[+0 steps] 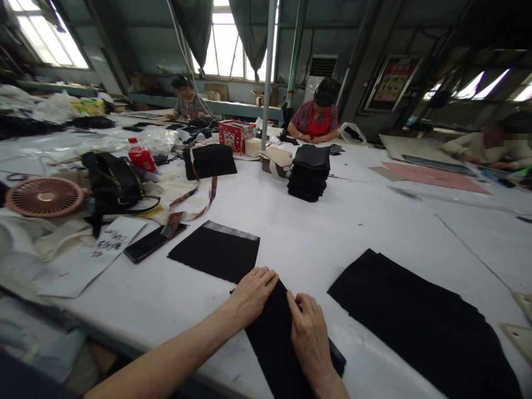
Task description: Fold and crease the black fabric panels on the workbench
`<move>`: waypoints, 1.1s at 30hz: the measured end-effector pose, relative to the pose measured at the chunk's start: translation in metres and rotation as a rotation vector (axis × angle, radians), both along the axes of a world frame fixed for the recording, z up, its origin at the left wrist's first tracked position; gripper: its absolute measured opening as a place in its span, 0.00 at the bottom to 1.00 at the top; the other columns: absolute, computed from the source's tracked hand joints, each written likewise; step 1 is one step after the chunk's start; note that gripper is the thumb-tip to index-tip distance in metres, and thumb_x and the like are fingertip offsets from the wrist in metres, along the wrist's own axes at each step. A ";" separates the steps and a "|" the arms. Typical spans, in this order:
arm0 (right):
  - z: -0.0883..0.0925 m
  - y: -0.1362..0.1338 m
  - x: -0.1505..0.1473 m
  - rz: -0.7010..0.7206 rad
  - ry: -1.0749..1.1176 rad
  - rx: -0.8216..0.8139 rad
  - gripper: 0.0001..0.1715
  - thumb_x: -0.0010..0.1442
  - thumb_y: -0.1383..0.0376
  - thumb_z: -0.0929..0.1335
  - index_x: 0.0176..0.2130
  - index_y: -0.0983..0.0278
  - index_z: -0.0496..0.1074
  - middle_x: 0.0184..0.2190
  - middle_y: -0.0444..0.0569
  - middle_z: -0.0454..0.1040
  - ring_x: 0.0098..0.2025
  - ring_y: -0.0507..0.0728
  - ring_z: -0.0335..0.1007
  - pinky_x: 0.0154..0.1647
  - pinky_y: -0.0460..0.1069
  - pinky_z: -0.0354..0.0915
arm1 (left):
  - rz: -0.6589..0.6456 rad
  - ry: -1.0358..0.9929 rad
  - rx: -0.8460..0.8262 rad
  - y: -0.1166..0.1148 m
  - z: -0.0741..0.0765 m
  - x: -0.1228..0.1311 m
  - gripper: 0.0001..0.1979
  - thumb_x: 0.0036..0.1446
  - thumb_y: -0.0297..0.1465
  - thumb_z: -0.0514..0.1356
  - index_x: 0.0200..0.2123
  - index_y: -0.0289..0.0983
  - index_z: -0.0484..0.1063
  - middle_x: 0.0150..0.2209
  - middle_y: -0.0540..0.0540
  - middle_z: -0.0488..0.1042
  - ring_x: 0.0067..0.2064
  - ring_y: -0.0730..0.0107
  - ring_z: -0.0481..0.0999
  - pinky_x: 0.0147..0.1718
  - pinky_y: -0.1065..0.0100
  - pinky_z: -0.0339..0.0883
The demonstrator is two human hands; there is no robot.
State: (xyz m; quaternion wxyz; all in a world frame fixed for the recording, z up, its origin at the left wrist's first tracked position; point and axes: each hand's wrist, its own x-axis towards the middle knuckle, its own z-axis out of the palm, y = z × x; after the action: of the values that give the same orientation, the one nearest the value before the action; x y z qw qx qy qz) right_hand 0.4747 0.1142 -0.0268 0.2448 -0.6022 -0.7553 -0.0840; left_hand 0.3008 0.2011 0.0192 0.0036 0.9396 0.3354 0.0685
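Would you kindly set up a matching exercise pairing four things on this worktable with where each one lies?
Things:
1. black fabric piece
2. pink fan
3. smartphone
4. stack of black fabric pieces

Places:
A. at the table's far left edge
B. out in the middle of the table, before the person in the red apron
C. under the left hand and right hand
D. beside the handwritten paper note

Pairs: 1-C, 2-A, 3-D, 4-B
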 end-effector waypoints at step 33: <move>0.004 -0.046 0.030 -0.035 0.012 -0.058 0.26 0.61 0.79 0.58 0.57 0.67 0.65 0.39 0.53 0.66 0.42 0.59 0.61 0.42 0.54 0.62 | -0.202 0.114 0.075 -0.025 0.005 0.017 0.29 0.57 0.25 0.57 0.62 0.41 0.57 0.53 0.41 0.66 0.56 0.58 0.63 0.60 0.57 0.50</move>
State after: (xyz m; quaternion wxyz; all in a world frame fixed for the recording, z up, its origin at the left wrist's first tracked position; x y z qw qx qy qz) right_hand 0.5050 0.0679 -0.0232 0.2304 -0.6224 -0.7454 -0.0628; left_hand 0.3182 0.1764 0.0247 -0.0437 0.9704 0.2361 0.0267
